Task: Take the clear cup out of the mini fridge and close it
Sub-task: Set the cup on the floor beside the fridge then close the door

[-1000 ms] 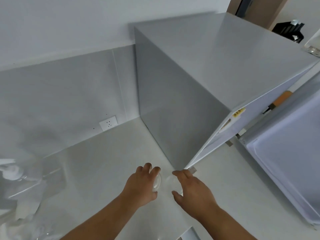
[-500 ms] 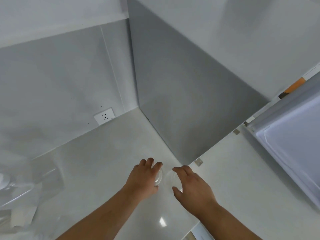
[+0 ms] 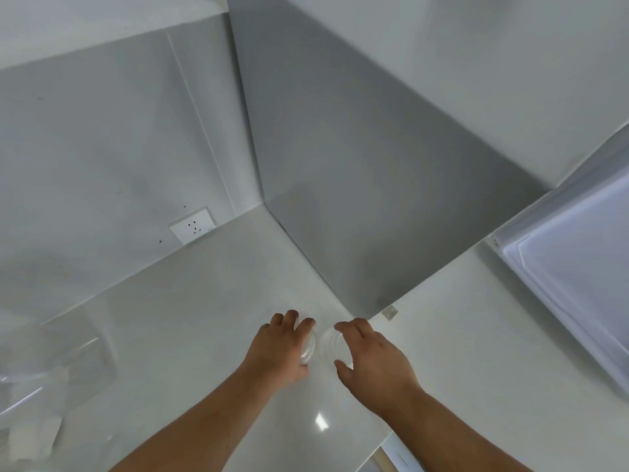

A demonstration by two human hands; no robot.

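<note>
Hands on white glossy worktop beside grey mini fridge. Left hand grip curled round one small clear plastic cup; right hand grip half-curled over a second clear cup, contact unclear. Fridge door open at right.

Both hands rest on the white counter near the mini fridge corner. Left hand and right hand each cover a clear cup. Fridge door stands open, right.
</note>
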